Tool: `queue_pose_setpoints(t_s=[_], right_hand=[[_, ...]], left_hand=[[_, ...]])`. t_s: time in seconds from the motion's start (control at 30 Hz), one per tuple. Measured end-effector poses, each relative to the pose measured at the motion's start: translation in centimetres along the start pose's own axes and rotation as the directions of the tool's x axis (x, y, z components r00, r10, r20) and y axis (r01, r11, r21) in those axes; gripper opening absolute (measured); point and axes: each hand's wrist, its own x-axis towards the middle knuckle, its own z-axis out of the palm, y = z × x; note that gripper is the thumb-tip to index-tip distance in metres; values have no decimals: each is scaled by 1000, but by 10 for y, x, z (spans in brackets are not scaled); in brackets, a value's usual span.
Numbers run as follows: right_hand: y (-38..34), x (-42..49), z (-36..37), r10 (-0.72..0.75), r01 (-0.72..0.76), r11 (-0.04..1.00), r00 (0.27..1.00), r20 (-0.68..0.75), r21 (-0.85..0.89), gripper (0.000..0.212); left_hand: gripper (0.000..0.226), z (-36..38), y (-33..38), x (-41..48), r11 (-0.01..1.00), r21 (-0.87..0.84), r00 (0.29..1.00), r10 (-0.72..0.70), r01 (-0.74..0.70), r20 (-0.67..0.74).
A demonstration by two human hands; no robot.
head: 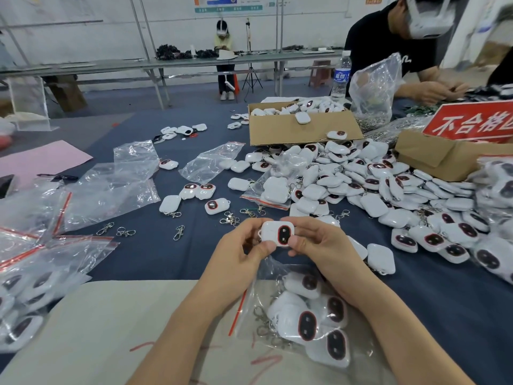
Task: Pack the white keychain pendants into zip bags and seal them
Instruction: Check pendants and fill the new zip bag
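Much remains, I judge: across my table (166,259) a heap of loose pendants (388,190) sprawls at two o'clock, with filled bags (25,301) at eight. At six the zip bag (305,323) looks part-filled and unsealed; my left hand (238,245) and right hand (319,243) together pinch one pendant (277,234) just above it.

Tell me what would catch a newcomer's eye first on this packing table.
A heap of white plastic keychain pendants with red-ringed dark ovals spills across the right of the dark blue tablecloth. At centre, the left hand and right hand pinch one such pendant over a part-filled clear zip bag. Far right stands a red sign with white characters.
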Motion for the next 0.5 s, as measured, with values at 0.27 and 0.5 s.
queue_pose_setpoints(t_s=[0.27, 0.5], right_hand=[[1, 1, 4, -8, 7, 997, 1000, -19, -74, 38], [2, 1, 6, -44, 44, 998, 999, -2, -51, 37]], left_hand=[[31, 5, -10, 1, 997, 70, 995, -14, 21, -99], [30, 5, -12, 2, 994, 108, 990, 46, -32, -130]])
